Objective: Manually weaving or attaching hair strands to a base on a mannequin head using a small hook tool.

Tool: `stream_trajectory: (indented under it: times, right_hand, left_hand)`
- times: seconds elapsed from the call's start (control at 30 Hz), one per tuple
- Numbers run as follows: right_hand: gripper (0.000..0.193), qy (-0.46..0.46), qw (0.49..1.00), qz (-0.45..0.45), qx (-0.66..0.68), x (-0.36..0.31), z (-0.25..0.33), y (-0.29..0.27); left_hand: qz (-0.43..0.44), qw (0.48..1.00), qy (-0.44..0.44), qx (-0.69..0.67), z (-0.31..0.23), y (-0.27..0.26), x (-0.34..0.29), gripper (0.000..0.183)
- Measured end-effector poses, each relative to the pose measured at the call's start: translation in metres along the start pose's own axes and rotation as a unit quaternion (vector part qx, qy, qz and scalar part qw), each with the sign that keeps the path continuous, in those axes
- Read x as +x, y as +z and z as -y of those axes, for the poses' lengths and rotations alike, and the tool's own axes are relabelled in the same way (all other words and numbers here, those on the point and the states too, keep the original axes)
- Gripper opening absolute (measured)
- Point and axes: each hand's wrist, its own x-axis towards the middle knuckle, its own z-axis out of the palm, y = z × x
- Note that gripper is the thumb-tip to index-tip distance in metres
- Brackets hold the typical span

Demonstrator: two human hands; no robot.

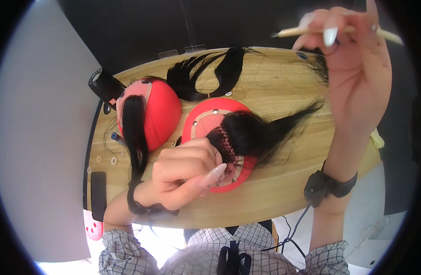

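In the middle of the table stands a red dome-shaped head form (194, 120) with a pinkish net wig cap (210, 126) on it, held by round metal pins. Black hair (247, 133) with a braided-looking parting lies on the cap, its loose end swept to the right. My left hand (185, 169) rests at the cap's near left edge, fingers curled and thumb pressed to them; what they pinch is hidden. Raised at the upper right, away from the cap, my right hand (352, 55) grips a thin wooden-handled tool (290, 32) with a dark tip pointing left.
Left of the cap sits a second red head form (167, 114) with a black hair strand (136, 133). Behind lie loose black hair bundles (231, 68). A black cylinder (105, 87) stands at the far left, near a dark flat bar (99, 195). Cables (290, 236) hang at the front edge.
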Motion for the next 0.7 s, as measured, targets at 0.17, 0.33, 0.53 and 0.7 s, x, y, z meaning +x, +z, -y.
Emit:
stream_trajectory:
  times: [0.17,0.33,0.53,0.7]
  right_hand:
    - [0.039,-0.039,0.989,-0.140,-0.031,0.004,0.001,-0.040]
    - [0.038,0.121,0.983,0.025,-0.139,-0.011,-0.005,-0.027]
    - [0.018,0.147,0.930,0.280,-0.186,-0.037,-0.034,0.038]
    - [0.021,0.070,0.926,0.335,-0.161,-0.049,-0.039,0.067]
  left_hand:
    - [-0.026,0.999,-0.005,0.033,-0.006,-0.005,0.001,0.014]
    - [-0.065,0.994,-0.027,0.082,-0.014,-0.012,0.002,0.021]
    - [-0.070,0.988,0.006,0.134,-0.022,-0.018,-0.001,0.014]
    - [-0.044,0.988,0.020,0.148,-0.030,-0.014,0.001,0.009]
